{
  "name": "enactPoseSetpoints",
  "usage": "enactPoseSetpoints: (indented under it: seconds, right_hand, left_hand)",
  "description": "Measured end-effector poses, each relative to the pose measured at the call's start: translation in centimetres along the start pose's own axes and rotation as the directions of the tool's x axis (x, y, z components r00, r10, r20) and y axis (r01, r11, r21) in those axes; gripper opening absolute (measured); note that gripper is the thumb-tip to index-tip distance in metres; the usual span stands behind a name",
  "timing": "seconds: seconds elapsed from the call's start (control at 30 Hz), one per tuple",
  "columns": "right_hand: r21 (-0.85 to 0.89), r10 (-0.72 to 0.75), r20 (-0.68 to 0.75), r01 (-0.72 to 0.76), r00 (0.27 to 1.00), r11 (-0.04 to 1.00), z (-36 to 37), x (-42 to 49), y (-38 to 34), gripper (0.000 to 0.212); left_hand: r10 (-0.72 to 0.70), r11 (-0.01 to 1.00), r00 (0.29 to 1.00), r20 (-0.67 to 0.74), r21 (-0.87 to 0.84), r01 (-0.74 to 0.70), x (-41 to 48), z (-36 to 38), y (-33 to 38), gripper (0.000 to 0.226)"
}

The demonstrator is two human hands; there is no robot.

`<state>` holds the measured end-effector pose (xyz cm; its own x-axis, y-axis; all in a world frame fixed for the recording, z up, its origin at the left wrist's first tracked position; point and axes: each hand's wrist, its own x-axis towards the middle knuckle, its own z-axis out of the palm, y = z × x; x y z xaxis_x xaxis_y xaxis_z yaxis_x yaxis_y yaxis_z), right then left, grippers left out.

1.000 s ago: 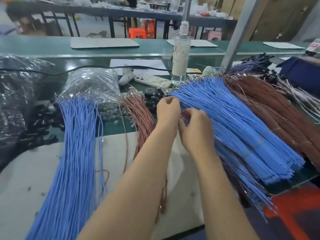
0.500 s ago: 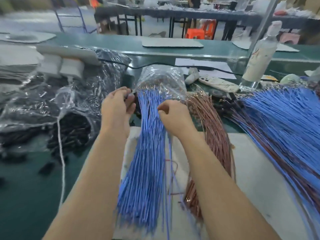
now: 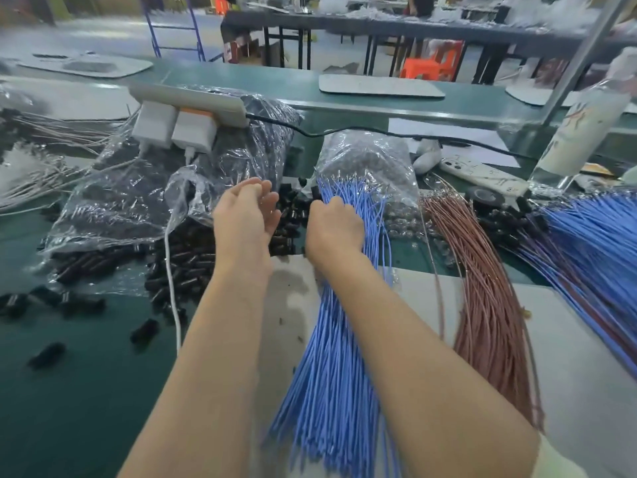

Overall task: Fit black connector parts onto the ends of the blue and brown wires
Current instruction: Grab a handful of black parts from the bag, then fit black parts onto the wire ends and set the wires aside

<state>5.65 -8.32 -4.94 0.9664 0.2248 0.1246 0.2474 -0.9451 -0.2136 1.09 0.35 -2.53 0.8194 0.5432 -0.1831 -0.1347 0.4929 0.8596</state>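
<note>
Evidently the left hand [image 3: 246, 215] is hovering open, empty, over black connector parts [image 3: 193, 257] to take one. The right hand [image 3: 332, 225] is curling onto blue wires [image 3: 327, 357], its grip hidden.

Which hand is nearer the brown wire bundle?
Right. The right hand is on the middle blue wire bundle, directly left of the brown wire bundle. The left hand is farther left, open beside the black connector parts.
</note>
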Motion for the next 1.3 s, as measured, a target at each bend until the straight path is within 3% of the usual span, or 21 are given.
enactPoseSetpoints:
  seconds: [0.13, 0.27, 0.37, 0.43, 0.47, 0.53, 0.6, 0.67, 0.73, 0.8, 0.9, 0.93, 1.0, 1.03, 1.1, 1.2, 1.3]
  right_hand:
    - [0.006, -0.061, -0.063, 0.062, 0.996, 0.998, -0.1, -0.4, 0.8, 0.024]
    - [-0.093, -0.078, 0.012, 0.079, 0.997, 0.993, 0.1, -0.3, 0.9, 0.025]
    - [-0.092, -0.11, -0.01, 0.108, 0.994, 0.99, 0.4, -0.5, 0.8, 0.024]
    - [0.048, -0.134, -0.056, 0.136, 0.989, 0.989, 0.3, -0.6, 1.0, 0.023]
    - [0.212, -0.114, -0.079, 0.128, 0.99, 0.969, -0.2, -0.7, 1.5, 0.02]
    - [0.632, -0.012, -0.091, 0.068, 0.996, 0.772, -1.9, -0.9, 3.2, 0.011]
    - [0.914, 0.113, -0.059, 0.008, 0.992, 0.407, -4.1, -1.6, 5.7, 0.008]
    - [0.997, 0.183, 0.026, -0.04, 0.983, 0.072, -5.4, -2.8, 8.3, 0.011]
    - [0.998, 0.232, 0.063, -0.057, 0.971, -0.035, -5.8, -3.9, 10.2, 0.015]
    - [0.998, 0.277, 0.063, -0.065, 0.959, -0.003, -5.6, -4.7, 11.2, 0.018]
    - [0.986, 0.337, 0.018, -0.074, 0.941, 0.153, -4.6, -5.5, 11.6, 0.02]
    - [0.964, 0.347, -0.023, -0.071, 0.938, 0.257, -4.3, -5.7, 11.7, 0.02]
    - [0.819, 0.286, -0.094, -0.09, 0.953, 0.567, -3.5, -5.6, 11.8, 0.022]
    - [0.708, 0.221, -0.08, -0.101, 0.972, 0.699, -3.3, -5.6, 11.6, 0.024]
    - [0.509, 0.132, 0.035, -0.131, 0.991, 0.851, -2.8, -5.8, 10.7, 0.032]
    - [0.228, 0.096, 0.076, -0.111, 0.993, 0.967, -1.6, -6.4, 8.3, 0.043]
    - [0.146, 0.093, 0.058, -0.1, 0.994, 0.984, -1.1, -6.6, 7.2, 0.031]
  left_hand:
    - [0.023, 0.998, 0.999, 0.035, 0.065, -0.025, -0.4, 1.1, -0.7, 0.013]
    - [0.011, 0.996, 0.998, 0.066, 0.083, -0.016, -1.1, 2.2, -1.5, 0.016]
    - [0.031, 0.993, 0.997, 0.074, 0.11, -0.039, -1.5, 2.6, -1.7, 0.015]
    - [0.071, 0.985, 0.994, 0.081, 0.153, -0.083, -1.6, 2.5, -1.7, 0.012]
    - [0.108, 0.972, 0.989, 0.097, 0.199, -0.126, -1.7, 2.6, -1.8, 0.013]
    - [0.183, 0.921, 0.964, 0.192, 0.31, -0.237, -2.2, 2.9, -2.1, 0.018]
    - [0.177, 0.872, 0.915, 0.363, 0.372, -0.317, -3.1, 3.6, -2.5, 0.02]
    - [0.088, 0.868, 0.843, 0.53, 0.374, -0.326, -4.3, 4.6, -3.0, 0.018]
    - [0.051, 0.86, 0.777, 0.627, 0.369, -0.354, -5.3, 5.7, -3.8, 0.016]
    - [0.041, 0.832, 0.763, 0.645, 0.401, -0.384, -5.7, 6.3, -4.8, 0.014]
    - [0.016, 0.828, 0.819, 0.574, 0.452, -0.332, -5.7, 6.3, -6.1, 0.008]
    - [0.035, 0.829, 0.846, 0.533, 0.458, -0.322, -5.6, 6.2, -6.5, 0.009]
    - [0.149, 0.809, 0.878, 0.454, 0.455, -0.373, -5.0, 6.0, -6.7, 0.014]
    - [0.22, 0.8, 0.879, 0.424, 0.437, -0.411, -4.7, 5.9, -6.7, 0.017]
    - [0.309, 0.815, 0.88, 0.36, 0.377, -0.441, -4.2, 5.5, -6.5, 0.02]
    - [0.31, 0.873, 0.909, 0.279, 0.295, -0.388, -3.8, 5.3, -6.5, 0.022]
    - [0.266, 0.895, 0.93, 0.255, 0.293, -0.337, -3.7, 5.4, -6.9, 0.021]
